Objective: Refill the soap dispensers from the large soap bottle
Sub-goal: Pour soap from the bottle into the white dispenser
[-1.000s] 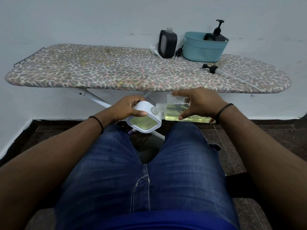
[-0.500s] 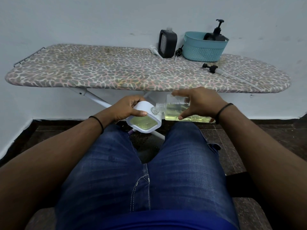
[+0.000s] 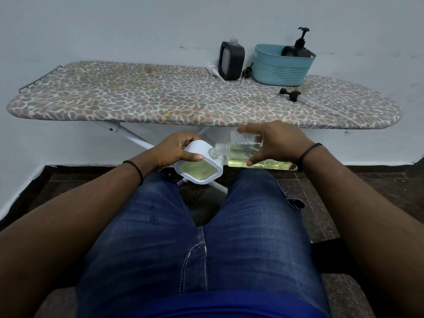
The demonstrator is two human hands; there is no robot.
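Head view, pouring stage. Ironing board [image 3: 160, 97] with a padded, pebble-print fabric cover, spanning the frame from 9 to 3 o'clock and serving as the tabletop. At 1 o'clock on it, a teal perforated plastic basket [image 3: 281, 70] holding a black pump dispenser [image 3: 300, 48]; just left of the basket stands a black rounded-square dispenser [image 3: 231, 60] with its neck open. A loose black pump head with a clear dip tube [image 3: 289, 94] lies at 2 o'clock.

Below the board edge, near centre, the large clear plastic soap bottle [image 3: 243, 154], part-filled with pale yellow liquid, lies almost horizontal; the right hand [image 3: 275, 143] spans its body from above, fingers on the far side and thumb on the near one. Its threaded neck meets the opening of a white rounded-square dispenser with a translucent panel showing yellow-green soap [image 3: 198, 169], gripped from its 10 o'clock side by the curled left hand [image 3: 177, 149].

Handling, as judged: the bottle is heavy, thin-walled and likely slick with soap, so hold the broad body, not the neck. The dispenser is rigid and light; grip its flat sides.
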